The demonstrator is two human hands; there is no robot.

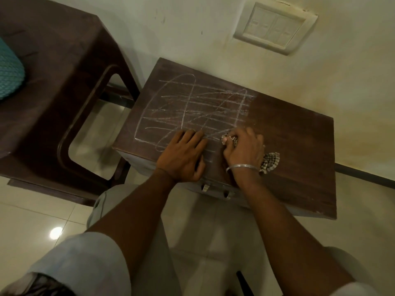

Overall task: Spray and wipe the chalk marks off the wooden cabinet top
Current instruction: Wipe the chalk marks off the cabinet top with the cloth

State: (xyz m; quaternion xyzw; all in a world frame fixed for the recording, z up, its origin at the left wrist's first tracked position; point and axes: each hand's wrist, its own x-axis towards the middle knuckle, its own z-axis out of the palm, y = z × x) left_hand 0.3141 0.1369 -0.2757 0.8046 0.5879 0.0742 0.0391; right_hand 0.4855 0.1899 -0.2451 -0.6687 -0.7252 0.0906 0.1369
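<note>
Here, left grip [181, 155] flat on chalk marks [192, 107], right grip [243, 149] clutching cloth [270, 162], chair [53, 71] beside cabinet [299, 157].

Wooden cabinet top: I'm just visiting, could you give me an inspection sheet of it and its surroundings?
Surface: dark brown wooden cabinet top, right part bare.
Job's things: white chalk marks across the left half; crumpled checked cloth under the right hand; spray bottle not seen.
Clutter: nothing seen.
Hands: left hand flat on the top, fingers straight; right hand grips the cloth.
Cables: nothing seen.
Surroundings: brown plastic chair with teal cushion, cream wall switch plate, pale tiled floor.
</note>
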